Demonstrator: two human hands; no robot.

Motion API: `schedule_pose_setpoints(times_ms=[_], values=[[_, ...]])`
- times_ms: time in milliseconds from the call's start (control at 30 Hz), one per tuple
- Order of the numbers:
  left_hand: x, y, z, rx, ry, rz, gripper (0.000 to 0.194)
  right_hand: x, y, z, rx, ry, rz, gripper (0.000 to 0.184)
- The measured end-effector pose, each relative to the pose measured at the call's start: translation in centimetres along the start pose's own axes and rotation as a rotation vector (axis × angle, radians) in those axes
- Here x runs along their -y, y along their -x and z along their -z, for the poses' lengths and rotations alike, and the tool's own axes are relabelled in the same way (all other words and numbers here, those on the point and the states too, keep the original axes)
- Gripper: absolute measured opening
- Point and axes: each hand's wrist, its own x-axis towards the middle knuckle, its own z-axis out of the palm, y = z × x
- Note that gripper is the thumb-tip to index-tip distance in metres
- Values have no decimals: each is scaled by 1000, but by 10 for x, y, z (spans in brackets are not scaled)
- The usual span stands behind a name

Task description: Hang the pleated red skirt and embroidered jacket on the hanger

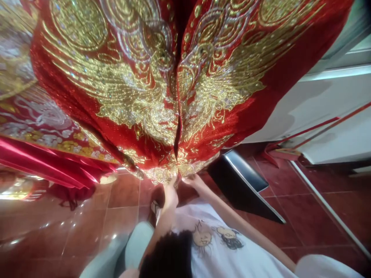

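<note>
The gold-embroidered red jacket [203, 96] is pinched at its hem [160, 175] by left grip [171, 187] and right grip [193, 180]; probably soft yet weighty, it is best held there.

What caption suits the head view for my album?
Left hand and right hand at the gold-patterned lower edge of a red, gold-embroidered garment, above reddish floor tiles.

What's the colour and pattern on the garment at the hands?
Red garment with gold embroidery in wing-like, symmetrical shapes; best seen in the head view.
</note>
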Motion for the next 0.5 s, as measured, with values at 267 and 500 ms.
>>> schedule_pose_setpoints(times_ms=[267,500], values=[[-4,5,0,-102,57,-2,27,-12,2,-18,-41,-299,112,34],[-12,4,4,12,-214,-185,35,-3,3,-28,-60,-362,156,36]])
